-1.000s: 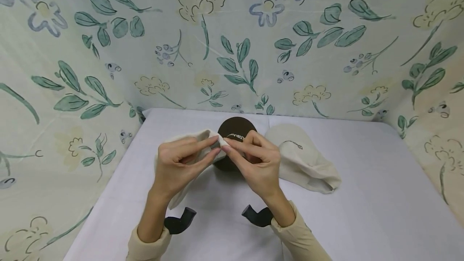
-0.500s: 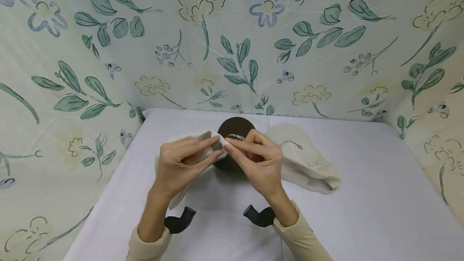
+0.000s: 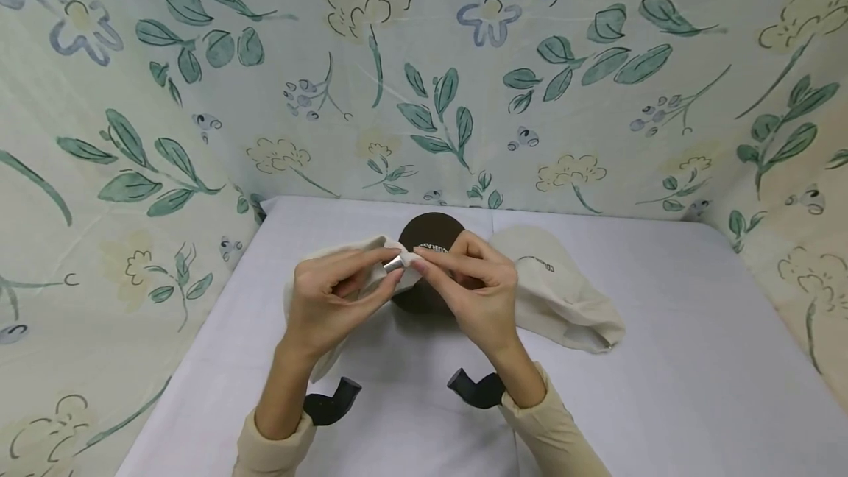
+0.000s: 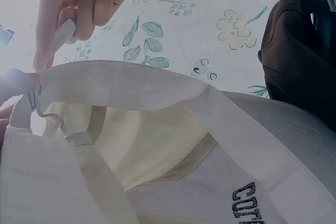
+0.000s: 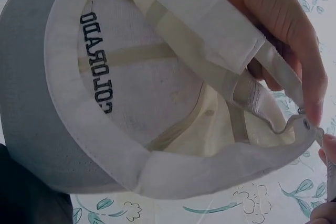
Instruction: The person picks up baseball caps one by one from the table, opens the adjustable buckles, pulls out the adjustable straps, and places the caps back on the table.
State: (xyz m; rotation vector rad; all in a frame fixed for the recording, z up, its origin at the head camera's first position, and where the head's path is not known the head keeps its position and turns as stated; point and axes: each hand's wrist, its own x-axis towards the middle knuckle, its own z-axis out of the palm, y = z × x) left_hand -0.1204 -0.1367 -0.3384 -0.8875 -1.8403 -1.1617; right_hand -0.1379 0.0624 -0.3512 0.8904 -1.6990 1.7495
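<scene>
Both hands hold an off-white baseball cap (image 4: 131,85) above the table, its inside and COLORADO lettering (image 5: 97,66) showing in the right wrist view. My left hand (image 3: 327,297) pinches the cap's back strap beside a small silver metal buckle (image 3: 394,264). Thumb and forefinger of my right hand (image 3: 480,285) pinch the strap right next to that buckle, fingertips close to the left hand's. In the right wrist view the fabric strap (image 5: 281,74) runs to the buckle. The left hand hides part of the cap in the head view.
A dark brown cap (image 3: 424,230) stands upright behind the hands. To its right a second off-white cap (image 3: 563,293) lies on the white-covered table (image 3: 695,359). Floral cloth (image 3: 424,79) hangs behind and at both sides. Black curved mounts (image 3: 334,403) sit at the wrists.
The silver buckle now shows clearly between the fingertips. My right hand has shifted slightly right; the left keeps its grip nearly in place. The other caps have not moved.
</scene>
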